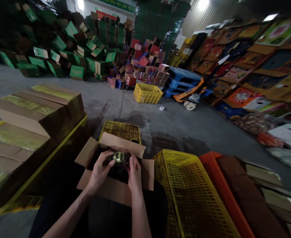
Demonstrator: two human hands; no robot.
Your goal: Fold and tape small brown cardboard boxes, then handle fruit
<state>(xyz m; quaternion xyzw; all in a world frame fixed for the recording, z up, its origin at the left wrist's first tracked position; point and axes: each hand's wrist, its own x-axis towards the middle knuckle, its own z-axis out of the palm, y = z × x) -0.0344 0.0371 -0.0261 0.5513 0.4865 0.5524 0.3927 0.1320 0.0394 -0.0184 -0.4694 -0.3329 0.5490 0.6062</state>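
Note:
An open cardboard box sits in front of me with its flaps spread outward. Over its opening is a small glossy yellow-green object with dark patches; its kind is unclear. My left hand is closed on the left side of that object, thumb and fingers pinching it. On its right side, the fingers of my right hand are curled against its dark edge. The inside of the box is dark, so its contents are hard to make out.
Taped cartons lie on a yellow crate at left. A yellow crate and an orange crate stand at right. Ahead are another yellow crate, blue pallets, an orange pallet jack and heaped green boxes.

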